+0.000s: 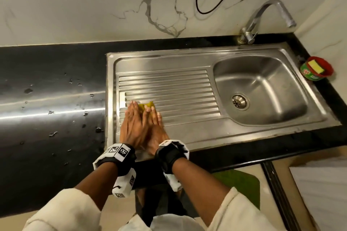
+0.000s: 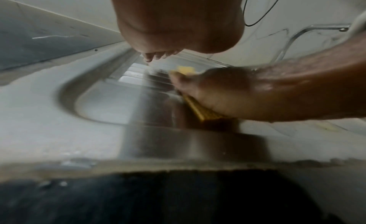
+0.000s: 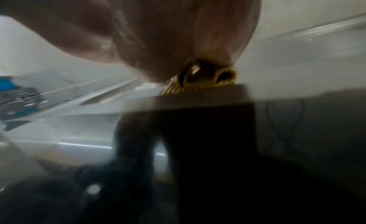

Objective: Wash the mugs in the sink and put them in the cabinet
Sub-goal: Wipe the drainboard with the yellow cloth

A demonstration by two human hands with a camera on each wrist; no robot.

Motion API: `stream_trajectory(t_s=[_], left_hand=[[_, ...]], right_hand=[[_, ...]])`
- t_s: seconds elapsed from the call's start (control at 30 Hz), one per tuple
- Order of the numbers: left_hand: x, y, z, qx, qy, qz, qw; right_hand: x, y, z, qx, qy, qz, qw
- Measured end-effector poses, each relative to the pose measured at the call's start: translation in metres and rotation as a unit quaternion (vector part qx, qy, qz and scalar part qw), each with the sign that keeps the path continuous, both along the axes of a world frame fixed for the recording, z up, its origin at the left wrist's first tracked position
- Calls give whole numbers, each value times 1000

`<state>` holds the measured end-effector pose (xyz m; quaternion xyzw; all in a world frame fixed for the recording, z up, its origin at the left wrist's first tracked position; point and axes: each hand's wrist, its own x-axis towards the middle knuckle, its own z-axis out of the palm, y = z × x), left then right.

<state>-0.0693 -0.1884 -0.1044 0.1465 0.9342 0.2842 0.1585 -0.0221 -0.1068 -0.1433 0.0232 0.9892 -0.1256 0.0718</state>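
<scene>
Hands lie side by side at seven o'clock: left hand flat, fingers straight, right hand likewise, both pressing a yellow cloth onto the drainboard, likely wiping. Basin at three o'clock holds nothing; no mugs visible. Red tub holds a sponge.

Both forearms extended forward from rolled cream sleeves, each wrist strapped with a black-and-white marker band. Left hand laid flat, palm down, fingers straight and together. Right hand flat just beside it, partly tucked beneath, fingers extended. Hands converged, touching, wrists apart.
</scene>
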Motion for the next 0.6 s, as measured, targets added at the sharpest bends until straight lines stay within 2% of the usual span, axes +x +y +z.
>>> stream_trajectory(t_s=[0.07, 0.1, 0.17, 0.2, 0.23, 0.3, 0.33, 0.4, 0.5, 0.6], left_hand=[[0, -4, -1, -5, -4, -30, 1000], [0, -5, 0, -10, -11, -35, 999], [0, -8, 4, -7, -17, -28, 999], [0, -11, 6, -1, -11, -17, 1000], [0, -14, 7, 5, -5, -9, 1000], [0, -23, 8, 13, -7, 1, 1000], [-1, -28, 8, 15, -8, 7, 1000], [-1, -37, 9, 20, -3, 19, 1000], [-3, -53, 12, 57, 22, 36, 997], [-6, -70, 15, 66, 42, 42, 996]], right_hand=[[6, 28, -1, 53, 54, 65, 995], [9, 51, -6, 83, 85, 40, 992], [15, 96, -9, 63, 82, -134, 985], [14, 106, -9, 38, 65, -220, 972], [5, 104, -5, 16, 40, -278, 960], [-24, 75, 2, -9, 27, -309, 951], [-37, 54, 9, -23, 33, -289, 956], [-55, 11, 4, -56, -3, -181, 982], [-72, -44, -1, -89, -42, -24, 995], [-71, -44, 9, -67, -34, 72, 995]])
